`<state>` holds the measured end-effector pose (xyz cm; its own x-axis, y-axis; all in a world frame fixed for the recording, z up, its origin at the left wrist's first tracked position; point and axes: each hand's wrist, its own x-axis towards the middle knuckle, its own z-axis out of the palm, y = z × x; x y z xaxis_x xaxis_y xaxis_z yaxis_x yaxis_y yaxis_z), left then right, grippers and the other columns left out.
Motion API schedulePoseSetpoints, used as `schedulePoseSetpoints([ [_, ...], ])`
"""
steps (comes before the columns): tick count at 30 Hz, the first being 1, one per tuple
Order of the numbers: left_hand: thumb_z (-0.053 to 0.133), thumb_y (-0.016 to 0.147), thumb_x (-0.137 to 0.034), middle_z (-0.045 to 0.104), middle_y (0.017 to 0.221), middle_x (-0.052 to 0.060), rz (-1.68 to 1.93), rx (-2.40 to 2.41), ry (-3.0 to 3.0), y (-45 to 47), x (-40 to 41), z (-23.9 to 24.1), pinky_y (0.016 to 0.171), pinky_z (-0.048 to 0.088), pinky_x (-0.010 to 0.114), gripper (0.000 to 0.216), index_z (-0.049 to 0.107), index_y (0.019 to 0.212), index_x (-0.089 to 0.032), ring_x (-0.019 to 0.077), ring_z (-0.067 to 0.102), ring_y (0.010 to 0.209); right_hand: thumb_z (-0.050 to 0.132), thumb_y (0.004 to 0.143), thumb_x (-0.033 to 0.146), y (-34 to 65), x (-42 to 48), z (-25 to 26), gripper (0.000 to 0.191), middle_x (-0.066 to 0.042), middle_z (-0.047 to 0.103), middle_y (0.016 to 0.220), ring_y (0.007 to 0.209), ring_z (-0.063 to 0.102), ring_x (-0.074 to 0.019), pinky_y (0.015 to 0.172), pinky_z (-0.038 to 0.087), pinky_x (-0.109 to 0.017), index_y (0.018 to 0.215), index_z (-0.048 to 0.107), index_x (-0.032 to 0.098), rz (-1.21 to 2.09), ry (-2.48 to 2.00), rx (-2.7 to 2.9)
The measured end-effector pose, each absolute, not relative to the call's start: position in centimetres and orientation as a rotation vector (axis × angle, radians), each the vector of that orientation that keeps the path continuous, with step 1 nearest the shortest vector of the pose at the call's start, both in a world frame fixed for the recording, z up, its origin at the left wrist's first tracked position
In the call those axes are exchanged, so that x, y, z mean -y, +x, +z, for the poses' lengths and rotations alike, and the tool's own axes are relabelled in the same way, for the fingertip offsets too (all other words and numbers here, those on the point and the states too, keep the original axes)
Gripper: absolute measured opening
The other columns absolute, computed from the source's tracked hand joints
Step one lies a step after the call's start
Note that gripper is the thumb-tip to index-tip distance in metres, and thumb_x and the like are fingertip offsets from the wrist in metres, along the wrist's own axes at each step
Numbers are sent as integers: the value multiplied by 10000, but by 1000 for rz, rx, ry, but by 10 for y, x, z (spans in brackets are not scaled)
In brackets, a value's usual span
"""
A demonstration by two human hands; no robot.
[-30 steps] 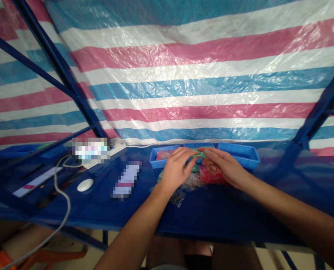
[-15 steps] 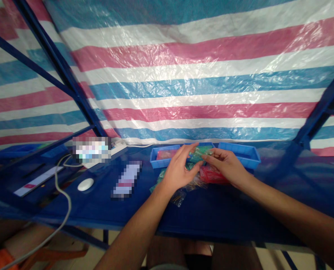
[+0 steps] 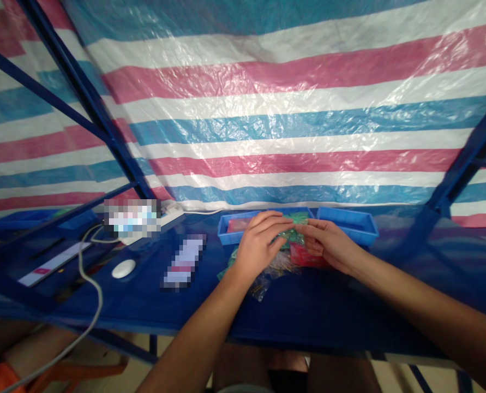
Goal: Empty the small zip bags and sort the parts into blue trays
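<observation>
My left hand (image 3: 258,245) and my right hand (image 3: 330,244) meet over a small pile of packets. Between their fingertips is a small green plastic bag (image 3: 294,236); what it contains is too blurred to tell. The right fingers pinch its right side, while the left fingers and thumb curve around its left side. Red packets (image 3: 306,255) lie under the right hand. Clear bags with thin brass-coloured pieces (image 3: 281,263) lie below the left fingers, and another clear bag (image 3: 259,287) is nearer me. Green packets (image 3: 230,263) show left of my wrist.
Behind my hands stand a left blue tray (image 3: 228,238) with red packets, a middle blue tray (image 3: 304,210) with green ones, and a right blue tray (image 3: 349,228). Leftward lie a blurred phone (image 3: 184,262), a white oval object (image 3: 124,268), a power strip (image 3: 171,214) and a cable (image 3: 99,295).
My left fingers have come down and right, closing toward the right fingertips. My right fingers have straightened somewhat. The green bag has lowered slightly between the hands.
</observation>
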<state>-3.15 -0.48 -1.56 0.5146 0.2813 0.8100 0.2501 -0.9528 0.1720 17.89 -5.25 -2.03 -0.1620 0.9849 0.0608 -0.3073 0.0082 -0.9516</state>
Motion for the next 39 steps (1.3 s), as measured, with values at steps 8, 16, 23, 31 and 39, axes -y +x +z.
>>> schedulePoseSetpoints([
  [8, 676, 985, -206, 792, 1074, 93, 1460, -559, 2577, -30, 12, -9, 999, 568, 454, 175, 764, 1136, -208, 246, 712, 1064, 777, 886, 602, 180, 53, -18, 414, 53, 571, 691, 538, 418, -111, 521, 332, -279, 1071, 718, 236, 1167, -926, 1223],
  [16, 700, 970, -216, 799, 1006, 84, 1491, -626, 2434, -23, 15, -10, 908, 570, 393, 114, 771, 1055, -186, 225, 729, 965, 836, 861, 506, 180, 52, -18, 322, -59, 717, 1171, 1132, 669, -258, 1014, 534, -397, 1105, 827, 296, 830, -811, 1528],
  [23, 743, 964, -303, 834, 1045, 76, 1394, -714, 2286, -23, 7, -19, 885, 614, 369, 166, 831, 1084, -229, 238, 778, 955, 824, 895, 431, 184, 48, -24, 206, -47, 754, 1113, 1060, 704, -242, 1007, 564, -407, 1071, 854, 327, 781, -792, 1537],
  [31, 763, 954, -383, 832, 1003, 74, 1333, -769, 2232, -25, 4, -22, 808, 592, 325, 209, 842, 1052, -216, 223, 774, 888, 801, 913, 462, 187, 48, -21, 237, -59, 755, 1076, 1004, 706, -245, 913, 575, -389, 1090, 851, 312, 731, -829, 1589],
  [39, 710, 993, -345, 806, 1077, 93, 1361, -710, 2415, -24, 9, -18, 929, 584, 383, 220, 785, 1147, -207, 241, 744, 1009, 762, 933, 484, 194, 42, -22, 253, -43, 735, 923, 854, 672, -220, 798, 531, -363, 1034, 843, 267, 638, -895, 1670],
])
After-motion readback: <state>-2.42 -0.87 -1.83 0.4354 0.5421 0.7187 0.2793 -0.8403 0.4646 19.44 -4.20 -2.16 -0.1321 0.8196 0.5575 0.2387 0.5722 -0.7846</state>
